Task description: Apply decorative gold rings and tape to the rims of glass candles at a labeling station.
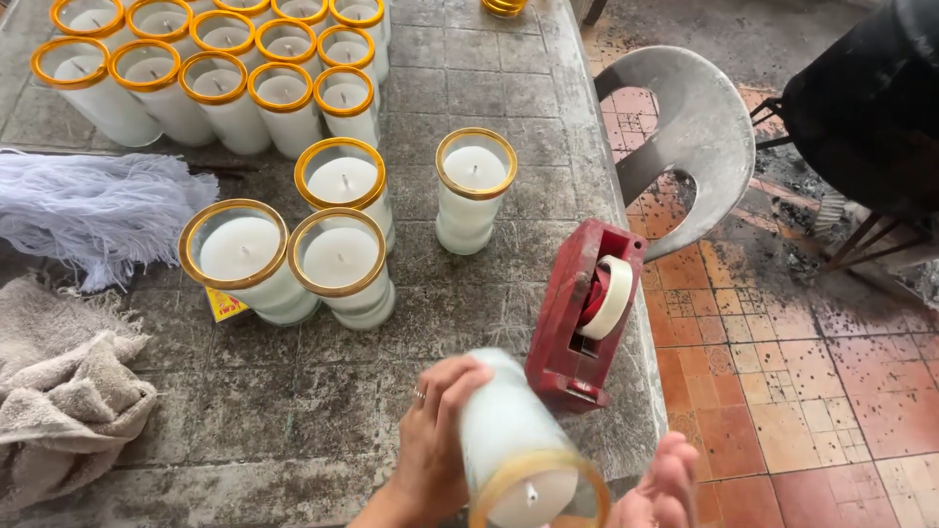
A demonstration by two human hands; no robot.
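Near the tabletop's (pixel 293 411) front edge, left hand (pixel 435 445) fingers wrap the tilted glass candle (pixel 514 440), likely heavy, slippery, fragile; right hand (pixel 665 484) open beside it.

Red tape dispenser (pixel 584 315), white string bundle (pixel 93 210), grey towel (pixel 64 386), plastic chair (pixel 690 137)

Candle in hand at the edge of a grey stone table (pixel 469 78)

Left hand (pixel 435 445) grips a glass candle (pixel 518 450) tilted on its side, gold rim toward the camera; right hand (pixel 665 484) open just beside the rim. Red tape dispenser (pixel 577 318) stands close behind. Three gold-rimmed candles (pixel 303 244) cluster upright mid-table, one candle (pixel 474 191) apart, many more (pixel 225 68) at the far left. White fringe (pixel 88 210) and beige towel (pixel 64 391) lie left
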